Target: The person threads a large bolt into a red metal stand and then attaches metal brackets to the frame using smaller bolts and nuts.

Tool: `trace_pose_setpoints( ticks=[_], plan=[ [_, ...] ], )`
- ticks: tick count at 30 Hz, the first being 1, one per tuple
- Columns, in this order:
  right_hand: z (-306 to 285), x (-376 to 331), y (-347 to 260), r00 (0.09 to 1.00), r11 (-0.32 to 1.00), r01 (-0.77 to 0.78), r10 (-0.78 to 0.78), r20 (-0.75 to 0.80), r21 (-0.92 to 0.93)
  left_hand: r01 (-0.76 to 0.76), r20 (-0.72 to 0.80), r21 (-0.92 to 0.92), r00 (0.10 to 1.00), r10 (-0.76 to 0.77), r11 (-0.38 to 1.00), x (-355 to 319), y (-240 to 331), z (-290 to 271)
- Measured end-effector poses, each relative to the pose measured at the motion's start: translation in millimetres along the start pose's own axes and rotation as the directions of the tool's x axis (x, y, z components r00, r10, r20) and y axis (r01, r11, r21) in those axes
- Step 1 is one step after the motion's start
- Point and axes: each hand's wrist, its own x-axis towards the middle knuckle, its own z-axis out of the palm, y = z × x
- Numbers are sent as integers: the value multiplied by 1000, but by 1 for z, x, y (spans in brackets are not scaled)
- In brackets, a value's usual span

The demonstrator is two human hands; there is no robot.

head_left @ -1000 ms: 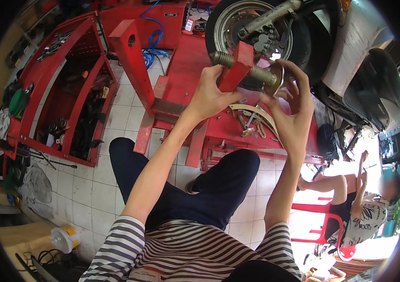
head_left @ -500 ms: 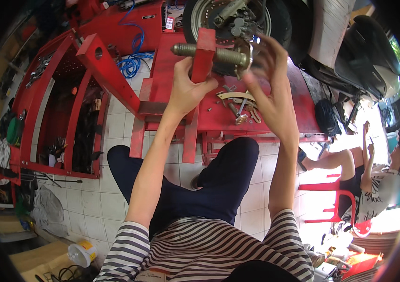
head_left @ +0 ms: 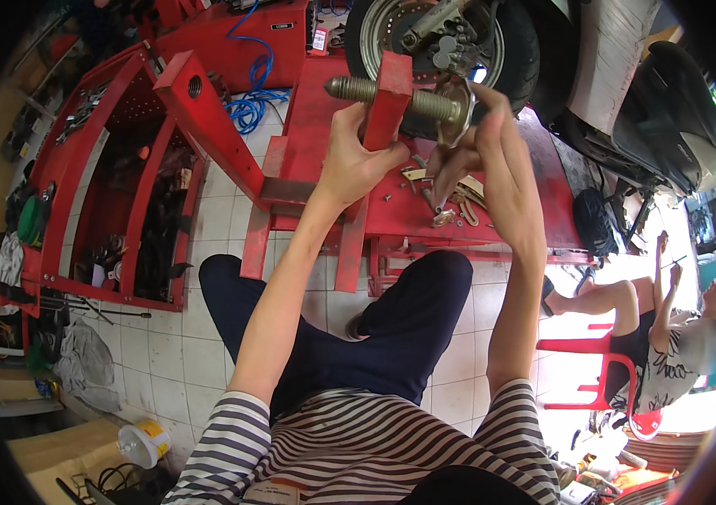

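Observation:
My left hand [head_left: 359,162] is wrapped round a red steel upright [head_left: 391,97], part of a red metal frame. A thick threaded screw [head_left: 432,104] passes through the top of this upright, its pointed end sticking out to the left. On the screw's right end sits a metal hand knob [head_left: 456,111] with a wavy rim. Beside this knob is my right hand [head_left: 509,168], fingers apart and partly blurred, some close against the rim. Below, brake levers [head_left: 469,202] and small metal parts lie on the red platform [head_left: 535,202], partly hidden by my right hand.
A second red upright [head_left: 206,118] with a threaded hole slants up at left. Beyond it are a red tool cart [head_left: 59,227] and a blue hose [head_left: 252,109]. A motorbike wheel [head_left: 516,63] stands at the back. A person [head_left: 627,337] sits on a red chair at right.
My right hand has shifted round the knob, its fingers now lower and blurred. The knob appears turned. My left hand keeps its grip on the upright, and the whole view has shifted slightly.

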Motion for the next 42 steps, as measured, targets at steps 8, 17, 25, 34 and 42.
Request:
trace_pose_setpoints(
  ticks=[8, 17, 25, 34, 42],
  plan=[
    [-10, 14, -9, 989, 979, -51, 76, 126, -196, -44, -12, -10, 999, 44, 999, -1, 6, 5],
    [7, 12, 1, 998, 975, 60, -60, 4, -213, -62, -57, 65, 996, 66, 996, 1, 11, 4],
    [1, 7, -2, 994, 987, 105, -109, -29, -120, -25, -5, 42, 1000, 25, 999, 1, 11, 2],
    [1, 3, 12, 999, 998, 34, -35, 31, 48, -89, 10, 106, 996, 88, 990, 0, 7, 2],
    [26, -18, 69, 973, 972, 174, -146, 178, -159, -156, -33, 348, 983, 178, 924, -2, 2, 3]
  ],
)
